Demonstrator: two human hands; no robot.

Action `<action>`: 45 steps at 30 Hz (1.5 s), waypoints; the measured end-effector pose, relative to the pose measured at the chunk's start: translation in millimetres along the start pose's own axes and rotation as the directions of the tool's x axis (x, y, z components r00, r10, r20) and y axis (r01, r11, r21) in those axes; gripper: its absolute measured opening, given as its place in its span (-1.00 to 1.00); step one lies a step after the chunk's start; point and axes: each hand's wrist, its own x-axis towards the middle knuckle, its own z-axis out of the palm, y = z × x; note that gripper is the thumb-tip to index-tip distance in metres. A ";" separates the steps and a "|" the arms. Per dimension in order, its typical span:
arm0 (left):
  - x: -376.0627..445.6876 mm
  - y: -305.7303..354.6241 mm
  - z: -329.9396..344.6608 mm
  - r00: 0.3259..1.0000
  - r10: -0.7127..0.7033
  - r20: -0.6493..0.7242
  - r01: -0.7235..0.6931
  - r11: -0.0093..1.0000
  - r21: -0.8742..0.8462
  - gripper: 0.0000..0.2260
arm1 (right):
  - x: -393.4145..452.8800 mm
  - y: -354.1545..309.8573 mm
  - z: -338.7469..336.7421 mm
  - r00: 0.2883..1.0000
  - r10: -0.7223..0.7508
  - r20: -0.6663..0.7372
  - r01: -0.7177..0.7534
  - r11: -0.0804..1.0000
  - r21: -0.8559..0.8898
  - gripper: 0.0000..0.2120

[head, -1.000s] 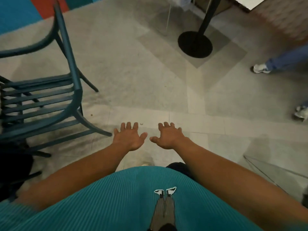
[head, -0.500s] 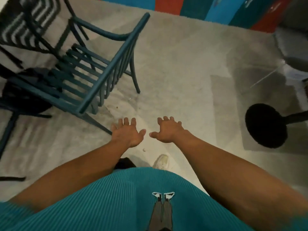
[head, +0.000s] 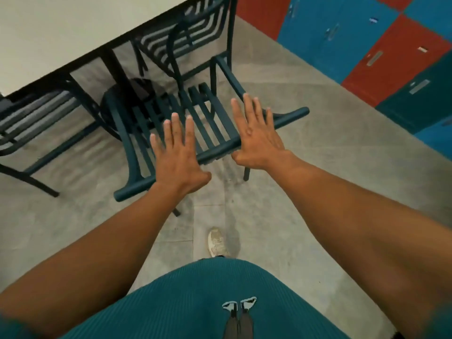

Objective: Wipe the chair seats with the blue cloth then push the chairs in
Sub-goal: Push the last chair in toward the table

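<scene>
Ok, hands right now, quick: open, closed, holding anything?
Left hand: open, fingers straight, holding nothing.
Right hand: open, holding nothing.

Both bare forearms extended forward, the left hand and right hand held palm-down side by side, fingers straight and spread, holding nothing.

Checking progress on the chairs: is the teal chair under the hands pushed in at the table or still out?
Still out: the teal chair has its seat mostly clear of the white table.

Teal slatted chair upright, facing white table; 2nd chair tucked under far side.
</scene>
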 end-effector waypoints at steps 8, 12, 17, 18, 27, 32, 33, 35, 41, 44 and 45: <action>6.1 -29.2 10.6 0.917 -0.289 0.275 0.280 0.957 0.073 -0.40 | 54.8 44.7 12.0 0.948 -0.017 0.317 0.088 0.974 -0.211 -0.09; 10.2 -19.5 1.8 0.888 -0.316 0.335 0.287 0.948 0.135 -0.66 | 64.9 54.1 6.8 0.913 -0.088 0.399 0.193 0.954 -0.230 -0.70; 13.3 -14.1 -0.2 0.835 -0.393 0.386 0.352 0.920 0.173 -0.63 | 70.3 62.5 4.4 0.884 -0.211 0.418 0.302 0.939 -0.166 -0.83; 11.0 -8.9 -0.8 0.823 -0.410 0.393 0.370 0.912 0.176 -0.62 | 69.2 65.8 4.0 0.875 -0.234 0.424 0.325 0.933 -0.157 -0.84; -36.6 71.5 19.5 0.705 -0.548 0.451 0.550 0.823 0.140 -0.57 | 46.6 112.0 7.1 0.772 -0.386 0.504 0.511 0.850 -0.131 -0.88; -55.6 97.6 30.0 0.674 -0.582 0.455 0.605 0.788 0.113 -0.58 | 33.6 125.5 7.0 0.743 -0.437 0.507 0.577 0.802 -0.154 -0.87; -55.0 97.2 30.2 0.676 -0.582 0.451 0.608 0.787 0.104 -0.59 | 35.3 125.8 7.8 0.743 -0.439 0.506 0.576 0.804 -0.149 -0.86; -49.8 94.0 28.6 0.683 -0.583 0.440 0.610 0.786 0.096 -0.59 | 42.3 125.1 8.5 0.739 -0.440 0.510 0.578 0.803 -0.144 -0.84; -18.6 69.5 23.2 0.720 -0.579 0.381 0.596 0.798 0.088 -0.57 | 86.4 115.7 5.3 0.757 -0.458 0.466 0.580 0.799 -0.157 -0.86; -0.2 53.3 18.5 0.734 -0.570 0.369 0.587 0.806 0.076 -0.60 | 109.4 106.2 1.6 0.762 -0.473 0.443 0.592 0.785 -0.181 -0.88; 5.2 47.2 16.8 0.737 -0.566 0.369 0.585 0.808 0.071 -0.61 | 116.7 102.4 1.5 0.763 -0.477 0.437 0.595 0.782 -0.185 -0.89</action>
